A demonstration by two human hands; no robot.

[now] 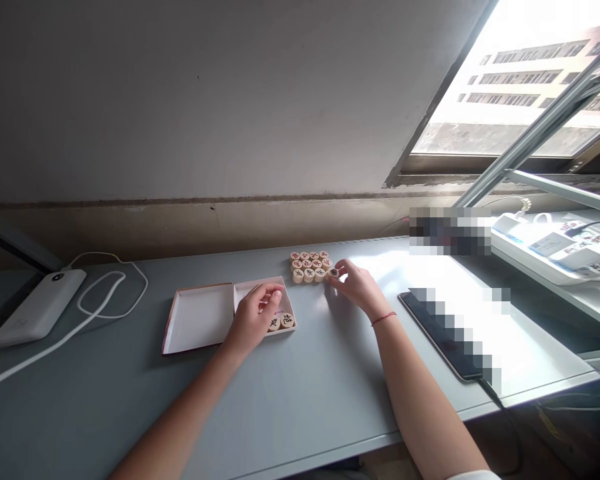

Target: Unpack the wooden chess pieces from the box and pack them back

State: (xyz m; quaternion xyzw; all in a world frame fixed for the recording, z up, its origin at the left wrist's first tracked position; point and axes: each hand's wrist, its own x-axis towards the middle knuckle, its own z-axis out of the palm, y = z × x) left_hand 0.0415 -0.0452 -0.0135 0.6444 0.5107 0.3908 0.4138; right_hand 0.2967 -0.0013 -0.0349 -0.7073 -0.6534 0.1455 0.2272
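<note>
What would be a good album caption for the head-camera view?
Right hand grips a round piece beside neat rows of others; left hand is over an open box.

Counted at one counter [325, 400]: twelve xiangqi pieces [309, 274], two more visible in one open box [203, 313], one left hand [254, 312], one right hand [359, 285], one bracelet [383, 319], one power bank [37, 310], one dark-screened device [443, 337].
</note>
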